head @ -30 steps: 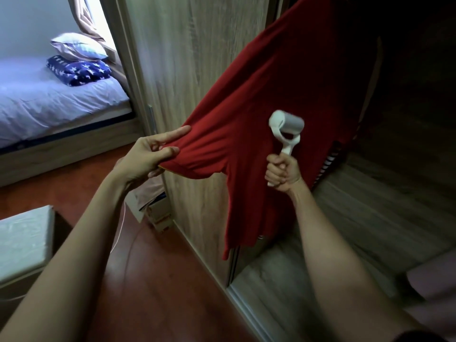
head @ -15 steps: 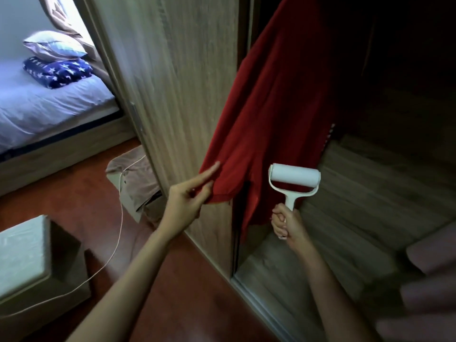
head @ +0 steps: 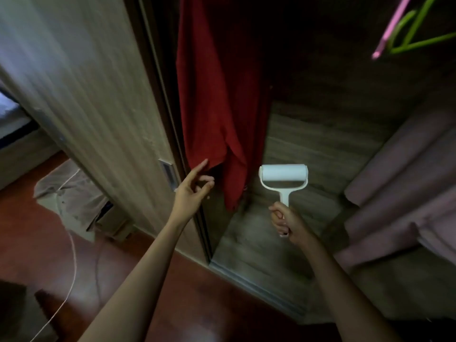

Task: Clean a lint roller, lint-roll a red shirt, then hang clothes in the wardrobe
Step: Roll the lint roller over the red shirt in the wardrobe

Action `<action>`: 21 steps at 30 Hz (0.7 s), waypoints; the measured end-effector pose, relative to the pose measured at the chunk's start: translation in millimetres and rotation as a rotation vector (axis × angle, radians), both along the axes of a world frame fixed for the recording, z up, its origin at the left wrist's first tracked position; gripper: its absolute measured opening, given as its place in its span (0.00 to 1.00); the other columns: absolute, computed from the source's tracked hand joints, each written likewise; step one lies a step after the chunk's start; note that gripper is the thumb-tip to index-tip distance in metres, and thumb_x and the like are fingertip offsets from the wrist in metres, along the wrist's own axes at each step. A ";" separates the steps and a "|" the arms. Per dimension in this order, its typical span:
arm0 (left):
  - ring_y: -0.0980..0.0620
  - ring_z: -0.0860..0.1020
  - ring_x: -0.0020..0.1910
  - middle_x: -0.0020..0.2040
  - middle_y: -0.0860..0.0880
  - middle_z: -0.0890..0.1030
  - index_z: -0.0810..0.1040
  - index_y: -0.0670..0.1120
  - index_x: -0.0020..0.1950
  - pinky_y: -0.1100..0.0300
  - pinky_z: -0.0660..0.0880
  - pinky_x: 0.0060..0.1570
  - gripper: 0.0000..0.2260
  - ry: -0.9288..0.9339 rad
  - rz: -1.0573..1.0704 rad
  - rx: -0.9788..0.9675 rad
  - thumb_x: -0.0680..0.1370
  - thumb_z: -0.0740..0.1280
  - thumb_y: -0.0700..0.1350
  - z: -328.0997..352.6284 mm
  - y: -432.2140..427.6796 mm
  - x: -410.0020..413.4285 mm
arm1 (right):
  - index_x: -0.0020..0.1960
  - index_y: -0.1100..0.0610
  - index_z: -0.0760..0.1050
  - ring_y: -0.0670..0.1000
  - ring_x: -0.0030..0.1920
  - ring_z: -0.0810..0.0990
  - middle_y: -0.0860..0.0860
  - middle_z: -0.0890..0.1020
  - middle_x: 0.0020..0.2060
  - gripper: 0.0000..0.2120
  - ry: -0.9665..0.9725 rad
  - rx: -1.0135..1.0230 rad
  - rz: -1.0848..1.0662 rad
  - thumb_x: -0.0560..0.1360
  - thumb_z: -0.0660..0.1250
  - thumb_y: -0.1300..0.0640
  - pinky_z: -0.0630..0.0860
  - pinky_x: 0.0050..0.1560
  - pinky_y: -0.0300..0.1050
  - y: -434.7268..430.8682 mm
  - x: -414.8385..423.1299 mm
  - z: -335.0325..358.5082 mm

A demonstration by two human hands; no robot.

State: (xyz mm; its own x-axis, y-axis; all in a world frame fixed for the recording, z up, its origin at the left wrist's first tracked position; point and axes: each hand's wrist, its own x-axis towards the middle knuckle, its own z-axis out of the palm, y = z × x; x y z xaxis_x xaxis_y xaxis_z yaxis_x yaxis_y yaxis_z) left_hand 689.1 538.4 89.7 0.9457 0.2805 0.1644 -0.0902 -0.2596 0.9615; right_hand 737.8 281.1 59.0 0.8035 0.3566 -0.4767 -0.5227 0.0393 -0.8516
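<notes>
Two hands up at the open wardrobe (head: 308,134). Left grip (head: 191,193) is loose and holds nothing, index tip at the sleeve hem of the red shirt (head: 214,107), which hangs just inside beside the sliding door (head: 98,107) edge. Right grip (head: 283,222) is wrapped round the white lint roller (head: 283,175) handle, roll on top, just right of the shirt, not touching. Pink hanger (head: 392,30) and green hanger (head: 417,44) are far right.

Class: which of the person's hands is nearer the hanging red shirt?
Left. The left hand has its index fingertip at the lower edge of the red shirt; the right hand, gripping the lint roller, is lower and to its right.
</notes>
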 end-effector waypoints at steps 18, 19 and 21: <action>0.58 0.82 0.43 0.49 0.52 0.84 0.80 0.48 0.56 0.63 0.78 0.46 0.12 0.112 -0.996 0.075 0.78 0.65 0.34 -11.8 -163.7 -203.6 | 0.27 0.54 0.58 0.45 0.16 0.54 0.49 0.58 0.17 0.21 0.058 0.073 -0.956 0.77 0.58 0.63 0.52 0.18 0.32 -94.9 -373.3 -17.0; 0.57 0.82 0.43 0.47 0.55 0.84 0.80 0.49 0.56 0.63 0.78 0.45 0.12 0.132 -1.067 0.055 0.78 0.65 0.35 -12.1 -181.7 -223.2 | 0.27 0.55 0.58 0.45 0.16 0.54 0.49 0.59 0.17 0.21 0.066 0.054 -1.016 0.77 0.58 0.63 0.53 0.18 0.31 -102.6 -406.1 -16.2; 0.61 0.81 0.42 0.46 0.55 0.84 0.80 0.49 0.56 0.69 0.76 0.44 0.11 0.140 -1.213 0.047 0.79 0.64 0.36 -12.9 -218.6 -264.1 | 0.28 0.55 0.57 0.45 0.15 0.54 0.48 0.59 0.16 0.20 0.081 0.036 -1.145 0.77 0.57 0.63 0.53 0.18 0.30 -117.2 -470.8 -17.3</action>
State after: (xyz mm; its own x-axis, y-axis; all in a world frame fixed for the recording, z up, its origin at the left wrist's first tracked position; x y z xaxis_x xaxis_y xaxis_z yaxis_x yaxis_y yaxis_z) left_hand 425.0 319.8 76.9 0.6000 -0.7996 0.0268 -0.1948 -0.1135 0.9743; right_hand 267.0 163.9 41.7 0.6328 -0.5488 -0.5463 -0.2178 0.5509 -0.8056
